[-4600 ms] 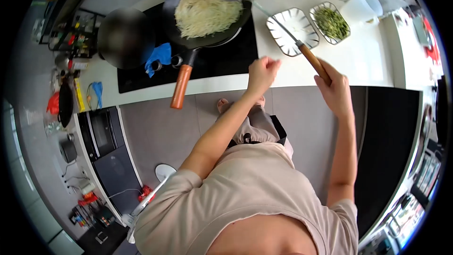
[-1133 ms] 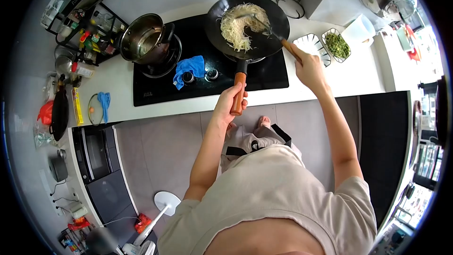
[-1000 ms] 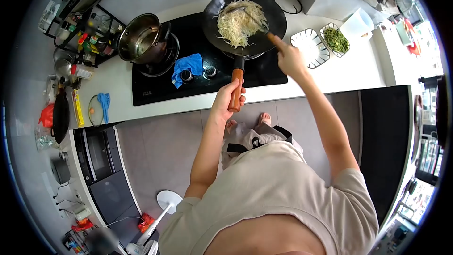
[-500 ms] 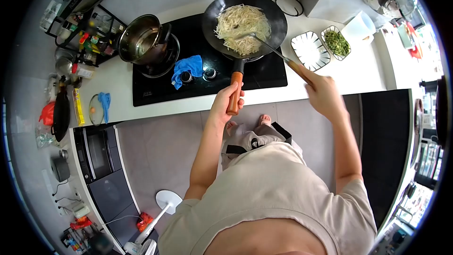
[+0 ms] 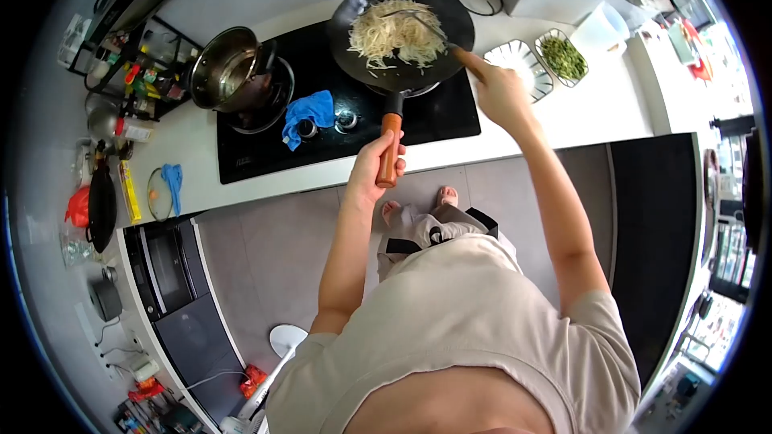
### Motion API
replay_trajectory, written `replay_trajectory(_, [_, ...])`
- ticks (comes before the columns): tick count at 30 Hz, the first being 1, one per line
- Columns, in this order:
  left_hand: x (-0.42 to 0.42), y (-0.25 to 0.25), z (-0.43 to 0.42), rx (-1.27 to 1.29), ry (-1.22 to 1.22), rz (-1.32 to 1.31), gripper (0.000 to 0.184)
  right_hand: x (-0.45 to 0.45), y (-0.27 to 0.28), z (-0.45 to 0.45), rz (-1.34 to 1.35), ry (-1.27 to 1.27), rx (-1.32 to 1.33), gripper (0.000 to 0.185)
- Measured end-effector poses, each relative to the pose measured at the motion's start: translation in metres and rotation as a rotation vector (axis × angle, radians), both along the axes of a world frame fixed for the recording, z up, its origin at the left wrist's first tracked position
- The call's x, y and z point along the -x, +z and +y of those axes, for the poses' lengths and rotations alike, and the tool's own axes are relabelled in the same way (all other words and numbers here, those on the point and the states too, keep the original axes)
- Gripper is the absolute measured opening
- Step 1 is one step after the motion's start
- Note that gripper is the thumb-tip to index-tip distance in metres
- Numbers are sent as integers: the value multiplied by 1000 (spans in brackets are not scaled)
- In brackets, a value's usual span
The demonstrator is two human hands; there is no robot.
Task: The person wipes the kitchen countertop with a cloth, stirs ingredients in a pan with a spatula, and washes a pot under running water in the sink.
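Observation:
A dark wok (image 5: 347, 56) sits on the right burner, its wooden handle pointing toward me. My left hand (image 5: 377, 162) is wrapped round that handle. Pale thin shreds, possibly potato (image 5: 390, 32), lie heaped in the wok. My right hand (image 5: 505, 98) grips the wooden handle of a spatula (image 5: 469, 59) at the wok's right rim. Its metal end reaches over the shreds toward the far side, where part of the blade is hidden among them.
Left of the wok are a steel pot (image 5: 227, 70) and a blue cloth (image 5: 310, 116) by the knobs of the black cooktop (image 5: 249, 153). To the right stand a white ribbed dish (image 5: 535, 79), a dish of chopped greens (image 5: 563, 56) and a white container (image 5: 601, 30).
My right hand has moved up and left, pushing the spatula farther across the wok. The shreds are shifted toward the far side, baring the wok's near surface. My left hand keeps its hold.

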State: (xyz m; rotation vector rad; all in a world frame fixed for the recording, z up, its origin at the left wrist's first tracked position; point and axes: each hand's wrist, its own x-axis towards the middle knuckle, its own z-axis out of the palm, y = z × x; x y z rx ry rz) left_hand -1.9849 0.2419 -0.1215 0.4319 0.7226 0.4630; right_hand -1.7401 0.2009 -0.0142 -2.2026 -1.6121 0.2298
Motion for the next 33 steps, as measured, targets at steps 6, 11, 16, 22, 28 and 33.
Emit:
replay_trajectory(6, [-2,3,0,-23,-6,13,34,12,-16,-42,-124,14,221,60])
replay_trajectory(11, [-1,4,-3,-5,-17,30,38,8,-40,-17,-136,-24,195,64])
replay_trajectory(16, [0,-1,-2,-39,-11,-7,39,13,49,-61,-153,90,183,64])
replay_trajectory(22, [-1,-1,-3,-14,-12,-6,37,-8,-3,-28,-135,3,156,59])
replay_trajectory(28, [0,2,-3,-47,-9,1,38,7,109,-98,214,-23,351,46])
replay_trajectory(33, [0,1,-2,-40,-9,20,38,22,19,-56,103,6,264,46])
